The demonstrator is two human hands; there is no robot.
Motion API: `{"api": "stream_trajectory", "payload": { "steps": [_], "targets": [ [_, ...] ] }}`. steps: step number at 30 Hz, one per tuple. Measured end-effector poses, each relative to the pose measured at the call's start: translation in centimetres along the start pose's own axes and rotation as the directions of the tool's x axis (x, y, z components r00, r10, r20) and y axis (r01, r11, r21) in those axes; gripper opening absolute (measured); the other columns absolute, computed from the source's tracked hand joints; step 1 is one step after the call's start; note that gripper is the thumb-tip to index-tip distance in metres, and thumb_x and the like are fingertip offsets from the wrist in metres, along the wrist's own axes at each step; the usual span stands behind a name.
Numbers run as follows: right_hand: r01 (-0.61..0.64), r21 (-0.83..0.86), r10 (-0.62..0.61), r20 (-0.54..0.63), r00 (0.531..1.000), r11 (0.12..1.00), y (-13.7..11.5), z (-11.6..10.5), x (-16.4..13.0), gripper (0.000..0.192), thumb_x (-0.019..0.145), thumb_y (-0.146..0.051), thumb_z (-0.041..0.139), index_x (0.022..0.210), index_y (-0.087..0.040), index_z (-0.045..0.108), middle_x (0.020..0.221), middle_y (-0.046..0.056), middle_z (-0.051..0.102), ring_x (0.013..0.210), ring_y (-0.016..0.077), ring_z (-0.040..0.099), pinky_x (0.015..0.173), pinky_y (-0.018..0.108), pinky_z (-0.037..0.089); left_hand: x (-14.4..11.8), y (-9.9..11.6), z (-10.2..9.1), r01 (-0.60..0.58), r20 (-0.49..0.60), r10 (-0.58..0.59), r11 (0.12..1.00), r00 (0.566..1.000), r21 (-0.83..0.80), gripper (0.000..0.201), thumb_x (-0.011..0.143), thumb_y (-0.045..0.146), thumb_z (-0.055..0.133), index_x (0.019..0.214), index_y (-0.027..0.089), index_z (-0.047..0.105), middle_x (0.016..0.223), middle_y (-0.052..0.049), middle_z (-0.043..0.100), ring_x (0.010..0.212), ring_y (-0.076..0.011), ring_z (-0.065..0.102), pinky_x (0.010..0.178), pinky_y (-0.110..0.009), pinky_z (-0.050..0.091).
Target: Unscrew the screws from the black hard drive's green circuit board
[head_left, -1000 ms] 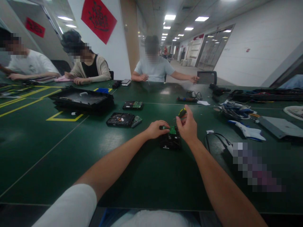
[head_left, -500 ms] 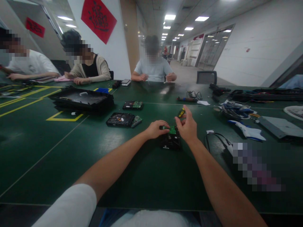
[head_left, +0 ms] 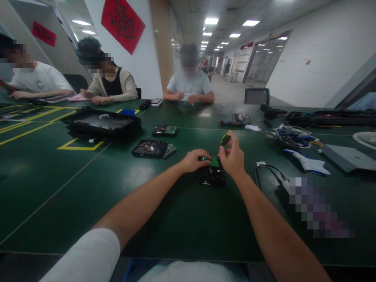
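A black hard drive (head_left: 212, 177) with a green circuit board facing up lies on the green table in front of me. My left hand (head_left: 195, 160) is closed on the drive's far left side, fingers over the board's edge. In my right hand (head_left: 233, 156), thumb and fingers pinch a yellow-and-black screwdriver (head_left: 225, 139), held steeply over the drive's right side. The screwdriver's tip is hidden behind the hand, so contact with the board cannot be made out.
Left of the drive lie another hard drive (head_left: 149, 148), a loose circuit board (head_left: 169, 150) and a further drive (head_left: 165, 130). Black trays (head_left: 102, 123) are stacked beyond. To the right are a cable (head_left: 268, 167), a white-and-blue glove (head_left: 307, 161) and a grey metal box (head_left: 343, 156). Co-workers sit across.
The screwdriver has turned slightly in my right fingers, which are closer together. My left hand and the drive stay nearly in place. The co-worker opposite has brought their hands together.
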State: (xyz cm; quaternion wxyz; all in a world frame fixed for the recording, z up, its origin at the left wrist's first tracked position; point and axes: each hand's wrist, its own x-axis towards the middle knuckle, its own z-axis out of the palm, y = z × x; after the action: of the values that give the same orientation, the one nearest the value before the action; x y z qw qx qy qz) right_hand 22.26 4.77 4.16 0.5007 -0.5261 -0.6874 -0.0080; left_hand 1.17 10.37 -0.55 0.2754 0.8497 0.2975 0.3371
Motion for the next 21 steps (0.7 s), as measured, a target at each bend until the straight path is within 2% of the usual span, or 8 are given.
{"api": "stream_trajectory", "payload": {
  "steps": [4, 7, 12, 17, 21],
  "targets": [
    [0.02, -0.028, -0.02, -0.017, 1.0, 0.999, 0.04, 0.04, 0.06, 0.071, 0.094, -0.034, 0.061, 0.158, -0.024, 0.032, 0.11, 0.01, 0.072, 0.057, 0.0161, 0.063, 0.068, 0.039, 0.061, -0.01, 0.07, -0.07, -0.005, 0.001, 0.005, 1.0, 1.0, 0.004, 0.028, 0.087, 0.041, 0.076, 0.111, 0.026, 0.079, 0.123, -0.007, 0.073, 0.114, -0.0229, 0.068, 0.109, -0.04, 0.049],
    [0.04, -0.045, -0.041, -0.019, 0.999, 0.998, 0.05, 0.0, 0.1, 0.07, 0.094, -0.037, 0.061, 0.157, -0.025, 0.033, 0.114, 0.012, 0.071, 0.06, 0.0176, 0.065, 0.069, 0.041, 0.062, -0.01, 0.23, -0.15, -0.002, 0.006, 0.002, 1.0, 1.0, 0.004, 0.028, 0.087, 0.041, 0.076, 0.11, 0.026, 0.079, 0.123, -0.007, 0.073, 0.114, -0.0232, 0.068, 0.108, -0.04, 0.049],
    [0.024, 0.002, -0.024, 0.014, 1.0, 1.0, 0.13, 0.03, 0.04, 0.071, 0.096, -0.031, 0.056, 0.16, -0.025, 0.026, 0.118, 0.012, 0.07, 0.065, 0.0195, 0.069, 0.071, 0.041, 0.062, -0.05, 0.49, -0.27, -0.001, 0.007, 0.001, 1.0, 1.0, 0.018, 0.027, 0.087, 0.04, 0.076, 0.11, 0.026, 0.079, 0.124, -0.006, 0.073, 0.115, -0.0231, 0.068, 0.109, -0.04, 0.049],
    [0.037, -0.032, -0.037, 0.003, 0.999, 0.999, 0.16, 0.09, 0.0, 0.068, 0.096, -0.036, 0.059, 0.158, -0.026, 0.032, 0.115, 0.011, 0.07, 0.068, 0.0201, 0.069, 0.074, 0.043, 0.063, -0.06, 0.51, -0.26, -0.006, 0.002, 0.006, 1.0, 1.0, 0.012, 0.026, 0.087, 0.04, 0.076, 0.109, 0.026, 0.079, 0.123, -0.006, 0.073, 0.115, -0.0231, 0.068, 0.109, -0.04, 0.049],
    [0.02, -0.023, -0.02, 0.018, 1.0, 1.0, 0.21, 0.01, 0.02, 0.068, 0.096, -0.035, 0.058, 0.158, -0.027, 0.031, 0.114, 0.01, 0.071, 0.065, 0.0189, 0.069, 0.072, 0.041, 0.063, -0.02, 0.34, -0.21, -0.014, 0.004, 0.014, 1.0, 1.0, 0.001, 0.026, 0.087, 0.04, 0.076, 0.109, 0.026, 0.079, 0.122, -0.007, 0.073, 0.116, -0.0229, 0.067, 0.109, -0.04, 0.049]
  ]
}}
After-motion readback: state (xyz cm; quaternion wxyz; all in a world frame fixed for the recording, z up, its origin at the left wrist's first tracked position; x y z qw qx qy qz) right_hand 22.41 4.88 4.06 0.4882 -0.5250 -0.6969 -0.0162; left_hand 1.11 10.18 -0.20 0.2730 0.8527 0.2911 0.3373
